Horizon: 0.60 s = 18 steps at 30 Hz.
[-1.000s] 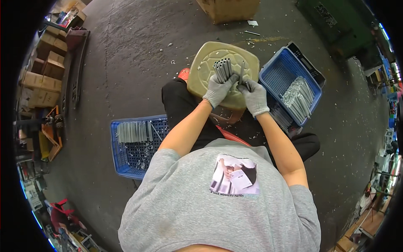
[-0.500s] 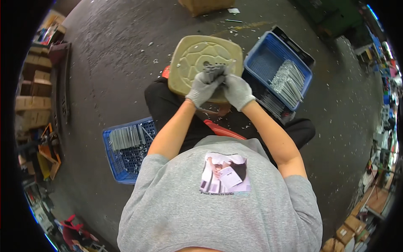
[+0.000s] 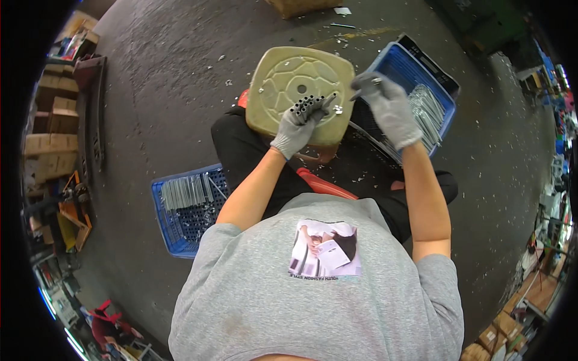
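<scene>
Over the yellow plastic stool [image 3: 263, 114], my gloved left hand [image 3: 292, 133] is closed around a bundle of thin metal tubes [image 3: 308, 106], their open ends facing up and away from me. My gloved right hand [image 3: 388, 108] is off to the right, above the near-left side of a blue basket [image 3: 450, 117]. Its fingers are curled, with a small shiny bit showing among them; what they hold is not clear. Several bright metal tubes [image 3: 426, 114] lie in that basket. Small shiny scraps [image 3: 338, 109] sit on the stool top.
On the floor to my left stands another blue basket [image 3: 159, 219] with a row of metal tubes [image 3: 186, 191] and small bits. A dark device [image 3: 428, 63] adjoins the right basket. A cardboard box [image 3: 301, 7] is ahead; stacked cartons [image 3: 51, 150] line the left side.
My right hand has parted from the left and moved right, from the stool to the basket. The left hand keeps the tube bundle over the stool, and the tube ends now show clearly.
</scene>
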### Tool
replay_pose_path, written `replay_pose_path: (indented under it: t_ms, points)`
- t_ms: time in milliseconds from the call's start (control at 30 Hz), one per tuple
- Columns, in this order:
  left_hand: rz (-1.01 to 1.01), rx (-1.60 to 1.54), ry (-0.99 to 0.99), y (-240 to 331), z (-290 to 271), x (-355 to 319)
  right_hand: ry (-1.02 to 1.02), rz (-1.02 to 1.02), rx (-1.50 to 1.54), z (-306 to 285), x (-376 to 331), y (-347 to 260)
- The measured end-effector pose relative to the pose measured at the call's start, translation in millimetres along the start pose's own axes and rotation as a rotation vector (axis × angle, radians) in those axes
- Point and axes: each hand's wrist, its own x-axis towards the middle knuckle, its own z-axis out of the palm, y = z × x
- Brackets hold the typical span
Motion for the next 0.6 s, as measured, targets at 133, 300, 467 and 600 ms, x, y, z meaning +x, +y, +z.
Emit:
replay_pose_path:
  t_ms: [133,300,467,600]
  points:
    - [-0.008,-0.043,-0.027,1,-1,2,0.147,0.164,0.281,-8,2,-35]
    - [0.020,0.046,-0.029,3,0,4,0.186,0.237,0.361,-2,2,-34]
    - [0.028,0.117,-0.019,-3,-3,3,0.159,0.185,0.301,8,0,-31]
    - [0.025,0.132,-0.023,0,-3,0,0.138,0.070,0.201,11,1,-36]
